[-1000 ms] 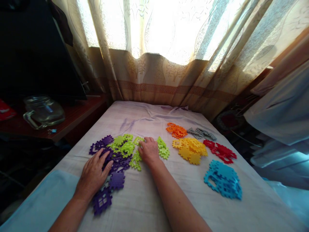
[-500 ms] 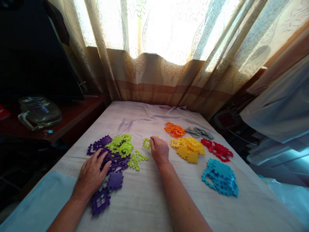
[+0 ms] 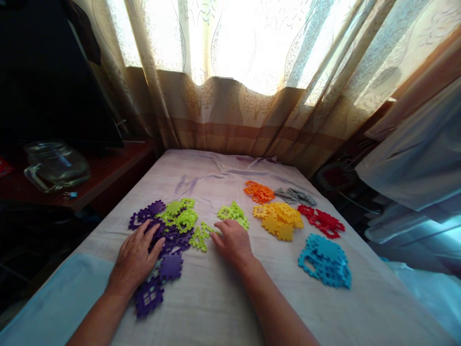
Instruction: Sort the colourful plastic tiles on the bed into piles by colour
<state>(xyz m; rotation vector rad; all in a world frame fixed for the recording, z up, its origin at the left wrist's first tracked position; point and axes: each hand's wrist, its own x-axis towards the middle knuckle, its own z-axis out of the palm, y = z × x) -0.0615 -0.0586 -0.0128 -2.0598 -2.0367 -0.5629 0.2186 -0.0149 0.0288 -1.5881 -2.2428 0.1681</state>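
Note:
My left hand (image 3: 133, 257) rests with fingers spread on the left side of a pile of purple interlocking plastic pieces (image 3: 175, 240). On top of that pile lie several lime green pieces (image 3: 183, 218). My right hand (image 3: 234, 241) is just right of a green triangular piece (image 3: 198, 239); its thumb and forefinger are apart at the piece's edge, and whether they touch it I cannot tell. Behind the right hand, partly hidden by it, is a small green group (image 3: 232, 211). A purple window piece (image 3: 149, 297) and a purple square (image 3: 171, 266) lie near my left wrist.
Sorted by colour on the right of the sheet-covered surface (image 3: 223, 307) are orange (image 3: 259, 192), grey (image 3: 295, 196), yellow (image 3: 279, 221), red (image 3: 322, 221) and blue pieces (image 3: 326, 262). A glass jug (image 3: 57, 166) stands on the wooden desk at left. Curtains hang behind.
My right hand has moved left and toward me from the small green group, which now shows more fully. Its fingers have opened. My left hand has stayed on the purple pile.

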